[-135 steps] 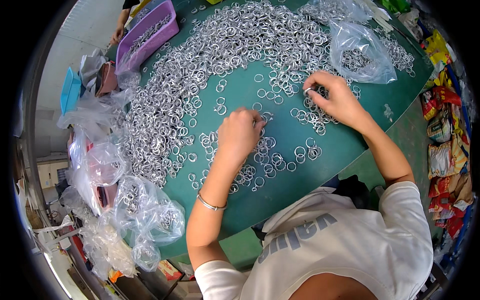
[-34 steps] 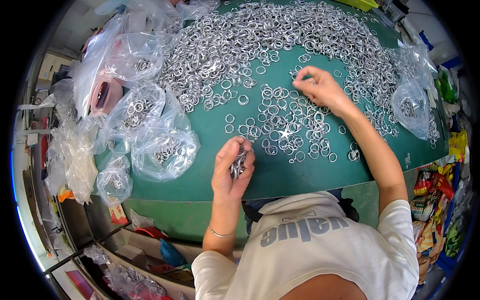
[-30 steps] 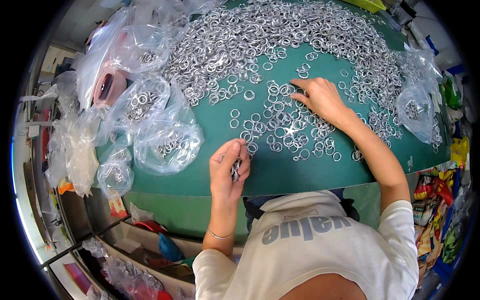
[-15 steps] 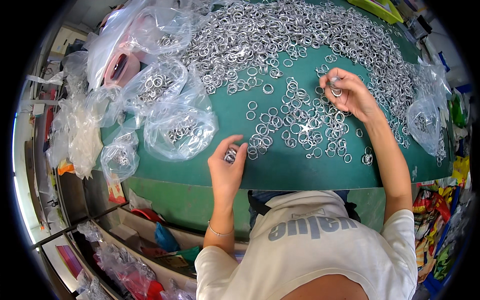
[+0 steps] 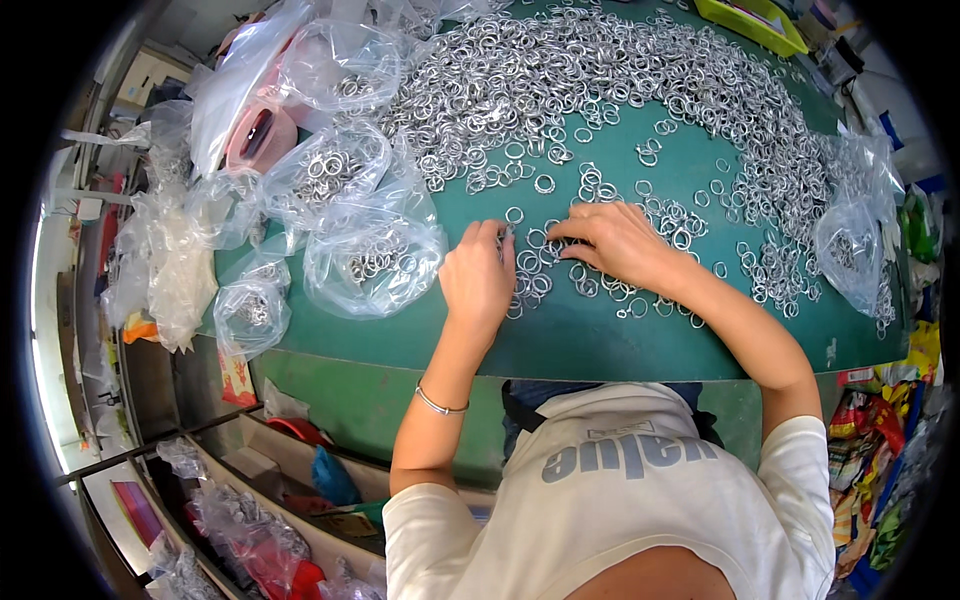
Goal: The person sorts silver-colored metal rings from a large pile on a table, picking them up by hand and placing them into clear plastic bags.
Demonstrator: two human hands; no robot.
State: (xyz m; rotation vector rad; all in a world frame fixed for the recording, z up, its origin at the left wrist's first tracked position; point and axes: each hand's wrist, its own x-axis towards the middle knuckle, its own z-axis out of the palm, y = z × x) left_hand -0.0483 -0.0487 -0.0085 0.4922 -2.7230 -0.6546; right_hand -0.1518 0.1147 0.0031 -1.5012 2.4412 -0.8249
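Silver metal rings, some of them adorned like finger rings, lie in a loose patch (image 5: 680,222) before me on the green tabletop. Left of this patch, my left hand (image 5: 478,272) is closed, its back turned up and its fingers curled round rings that are mostly hidden. A bit of metal shows at its fingertips. My right hand (image 5: 615,243) reaches in over the patch from the right. Its thumb and fingers pinch at a small ring (image 5: 553,245), close beside the left hand. One thicker ring (image 5: 544,184) lies apart, farther back.
A broad heap of rings (image 5: 600,60) arcs across the back and right of the table (image 5: 390,345). Clear plastic bags with rings (image 5: 375,260) crowd the left, near a pink container (image 5: 262,135). Another bag (image 5: 850,240) lies right; a yellow-green tray (image 5: 750,25) stands behind.
My right hand has come left and nearer, down to the rings beside my left hand. The left hand has moved slightly forward and right and turned its back upward.
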